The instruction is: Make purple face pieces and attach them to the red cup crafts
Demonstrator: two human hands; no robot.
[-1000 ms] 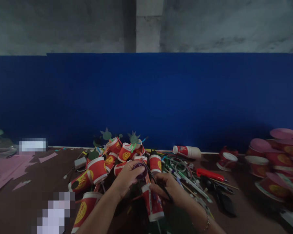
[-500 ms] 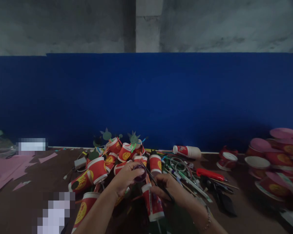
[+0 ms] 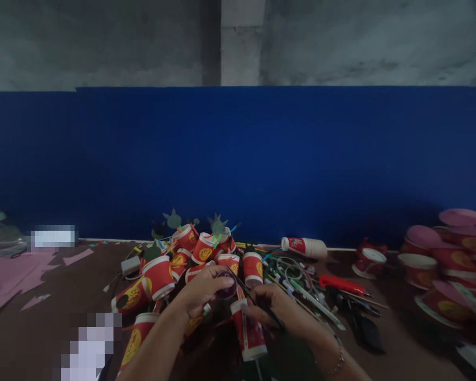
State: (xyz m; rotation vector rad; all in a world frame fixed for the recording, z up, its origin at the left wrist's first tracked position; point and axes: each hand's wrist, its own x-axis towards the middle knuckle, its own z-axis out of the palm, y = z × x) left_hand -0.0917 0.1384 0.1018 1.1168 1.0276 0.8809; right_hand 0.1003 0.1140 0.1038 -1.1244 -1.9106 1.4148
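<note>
Fingers of the left hand are closed on a dark purple round piece, and it is pressed from above by the thumb. Black scissors, or what look like them, are gripped by the right hand, with the thin end pointed at the round piece. Between the two arms, a red and white cup is seen tipped over; it will be called the front cup. Both the round piece and the scissors are held close to the top end of the front cup. Whether the cup is touched by the right hand cannot be told. A pale stick is seen poking out of its low end.

To the left of the front cup and behind it, many red cups are heaped up, and green paper shapes are seen on top of some. Behind it and to the right, a stack of cups is laid on its side. Just right of the front cup, cords and sticks are jumbled together. Far to its right, cups with pink tops are piled. Far to its left, pink paper is spread on the brown table.
</note>
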